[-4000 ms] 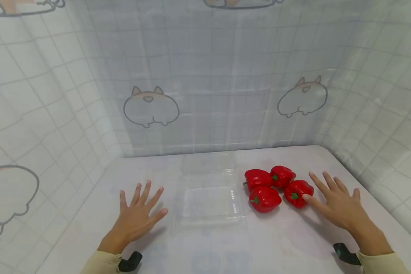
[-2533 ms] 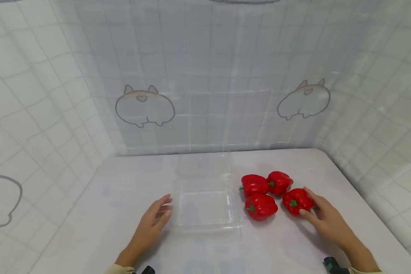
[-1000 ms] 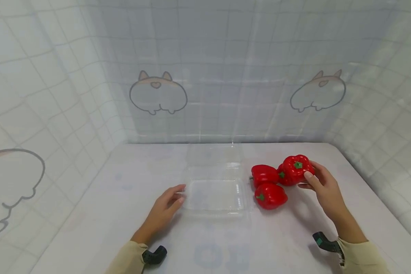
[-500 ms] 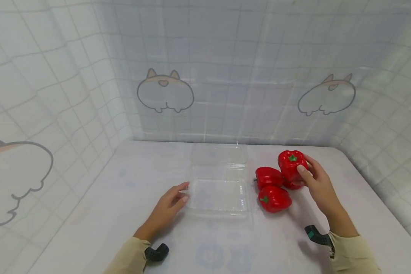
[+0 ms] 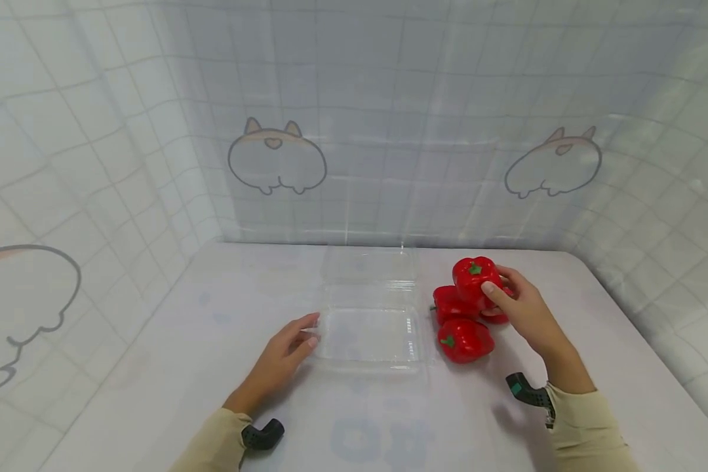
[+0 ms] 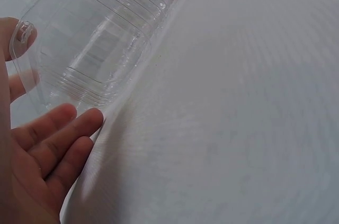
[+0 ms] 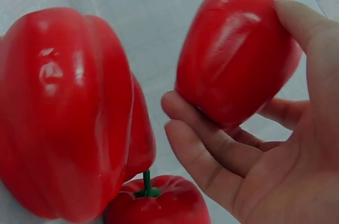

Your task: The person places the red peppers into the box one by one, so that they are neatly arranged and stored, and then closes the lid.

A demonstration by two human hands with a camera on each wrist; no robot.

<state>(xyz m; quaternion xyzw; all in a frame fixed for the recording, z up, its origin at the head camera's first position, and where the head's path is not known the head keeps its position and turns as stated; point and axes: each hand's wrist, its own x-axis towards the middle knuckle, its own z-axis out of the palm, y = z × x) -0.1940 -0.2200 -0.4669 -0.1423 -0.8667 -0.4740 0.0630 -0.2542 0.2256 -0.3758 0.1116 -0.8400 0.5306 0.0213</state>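
My right hand (image 5: 522, 308) holds a red bell pepper (image 5: 474, 280) with a green stem, thumb on one side and fingers on the other. The pepper is raised above the other red peppers; in the right wrist view its smooth side (image 7: 238, 49) shows between thumb and fingers. Below it lie a front pepper (image 5: 466, 341), a left one (image 5: 448, 305) and a partly hidden one (image 5: 498, 316). My left hand (image 5: 280, 357), fingers loosely bent, is at the left edge of a clear plastic clamshell container (image 5: 368, 367). In the left wrist view its thumb and index finger meet the clear rim (image 6: 32, 68).
The container's lid (image 5: 368, 264) lies folded back toward the rear wall. White grid-patterned sheets (image 5: 389, 131) enclose the white table (image 5: 183, 393) at the back and both sides. A black wrist device (image 5: 528, 390) is on each forearm.
My right hand has taken hold of the rightmost pepper, lifted it and carried it left over the others. My left hand has moved in from the left to the container's edge.
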